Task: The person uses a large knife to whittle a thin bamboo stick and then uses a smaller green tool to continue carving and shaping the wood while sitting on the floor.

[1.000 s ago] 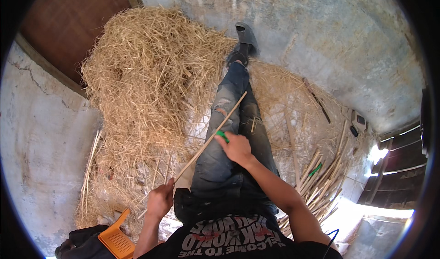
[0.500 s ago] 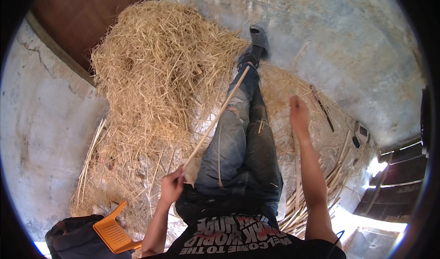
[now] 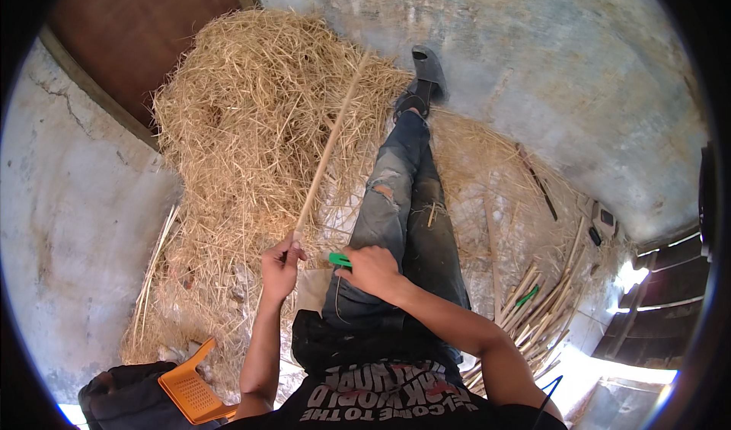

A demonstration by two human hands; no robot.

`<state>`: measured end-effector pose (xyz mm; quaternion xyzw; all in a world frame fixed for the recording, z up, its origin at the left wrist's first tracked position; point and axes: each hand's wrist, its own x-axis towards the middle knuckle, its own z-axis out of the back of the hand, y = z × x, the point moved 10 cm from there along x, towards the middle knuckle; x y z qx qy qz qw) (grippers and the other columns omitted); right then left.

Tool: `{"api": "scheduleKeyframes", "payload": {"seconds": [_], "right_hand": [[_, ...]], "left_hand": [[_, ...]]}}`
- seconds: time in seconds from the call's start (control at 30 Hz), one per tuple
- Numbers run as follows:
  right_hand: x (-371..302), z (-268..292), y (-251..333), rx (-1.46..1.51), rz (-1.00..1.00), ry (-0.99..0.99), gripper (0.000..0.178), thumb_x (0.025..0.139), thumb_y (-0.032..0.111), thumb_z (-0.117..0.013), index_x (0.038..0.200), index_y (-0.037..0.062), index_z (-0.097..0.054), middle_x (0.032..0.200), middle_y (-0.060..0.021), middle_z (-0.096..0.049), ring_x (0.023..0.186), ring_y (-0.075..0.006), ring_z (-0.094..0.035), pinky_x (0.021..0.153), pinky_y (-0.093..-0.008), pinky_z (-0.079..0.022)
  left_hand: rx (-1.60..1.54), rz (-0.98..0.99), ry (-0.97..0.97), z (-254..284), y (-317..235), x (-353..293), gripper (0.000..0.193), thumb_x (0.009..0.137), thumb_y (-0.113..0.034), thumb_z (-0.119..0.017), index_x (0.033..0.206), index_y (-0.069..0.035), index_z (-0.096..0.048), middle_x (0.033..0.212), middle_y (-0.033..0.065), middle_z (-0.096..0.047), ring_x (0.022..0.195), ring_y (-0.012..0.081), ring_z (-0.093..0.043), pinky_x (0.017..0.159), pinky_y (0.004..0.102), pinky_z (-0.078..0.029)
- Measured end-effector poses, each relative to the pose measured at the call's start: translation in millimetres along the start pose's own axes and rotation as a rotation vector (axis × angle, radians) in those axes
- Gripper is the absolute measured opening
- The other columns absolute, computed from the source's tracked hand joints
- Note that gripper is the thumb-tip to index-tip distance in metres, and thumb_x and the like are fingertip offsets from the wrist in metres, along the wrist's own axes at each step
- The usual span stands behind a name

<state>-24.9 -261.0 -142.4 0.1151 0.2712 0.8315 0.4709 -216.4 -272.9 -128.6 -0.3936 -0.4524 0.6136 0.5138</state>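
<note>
My left hand [image 3: 280,268] is closed round the near end of a long pale bamboo stick [image 3: 328,150]. The stick slants away over the straw heap [image 3: 251,118]. Just to the right of it, above my thigh, my right hand [image 3: 371,268] grips a small green tool [image 3: 339,260]. Its green end points toward my left hand, and the rest is hidden in my fingers. A thin strip [image 3: 338,297] hangs against my jeans [image 3: 388,201]. My legs stretch out ahead, with a dark shoe [image 3: 429,72] at the far wall.
A bundle of thin sticks [image 3: 542,316] lies to the right, with another green object [image 3: 527,295] on it. By the right wall are a dark thin bar [image 3: 537,182] and a small grey device [image 3: 604,218]. An orange plastic piece [image 3: 194,388] rests on a black bag [image 3: 114,396].
The stick's far end has swung left, off my leg and over the straw. My right hand has come in from the right to beside my left, which has risen slightly.
</note>
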Motion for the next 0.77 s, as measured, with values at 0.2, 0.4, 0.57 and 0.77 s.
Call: {"api": "scheduleKeyframes", "payload": {"seconds": [0.2, 0.4, 0.57, 0.77], "right_hand": [[17.6, 7.1, 21.4, 0.195, 0.108, 0.024, 0.035, 0.090, 0.041, -0.069, 0.091, 0.0059, -0.068, 0.078, -0.0198, -0.070, 0.076, -0.0404, -0.069, 0.067, -0.0509, -0.055], [1.2, 53.1, -21.0, 0.239, 0.006, -0.264, 0.044, 0.097, 0.048, -0.060, 0.085, 0.0058, -0.066, 0.066, -0.0206, -0.065, 0.065, -0.0434, -0.066, 0.060, -0.0525, -0.052], [-16.6, 41.5, -51.5, 0.143, -0.109, -0.232, 0.049, 0.099, 0.049, -0.056, 0.082, 0.0036, -0.066, 0.066, -0.0225, -0.065, 0.065, -0.0447, -0.066, 0.062, -0.0534, -0.052], [-11.6, 23.5, -55.8, 0.071, -0.169, -0.111, 0.051, 0.099, 0.052, -0.054, 0.092, 0.0037, -0.070, 0.074, -0.0213, -0.070, 0.073, -0.0430, -0.069, 0.068, -0.0522, -0.056]], "left_hand": [[-0.038, 0.035, -0.057, 19.9, -17.6, 2.4, 0.034, 0.102, -0.006, -0.057, 0.133, 0.006, -0.061, 0.076, 0.0015, -0.064, 0.066, 0.0052, -0.051, 0.061, 0.0228, -0.042], [0.055, 0.016, 0.113, -28.7, 0.5, -1.6, 0.034, 0.101, -0.007, -0.058, 0.131, 0.010, -0.061, 0.074, 0.0045, -0.066, 0.069, 0.0079, -0.059, 0.066, 0.0261, -0.048], [0.117, 0.020, 0.233, -100.5, 25.5, -8.2, 0.034, 0.100, -0.009, -0.059, 0.128, 0.010, -0.062, 0.072, 0.0106, -0.068, 0.066, 0.0106, -0.062, 0.067, 0.0282, -0.051], [0.188, 0.060, 0.234, -111.7, 39.1, -8.3, 0.034, 0.098, -0.010, -0.062, 0.127, 0.007, -0.064, 0.074, 0.0160, -0.071, 0.064, 0.0156, -0.067, 0.066, 0.0299, -0.053]]}}
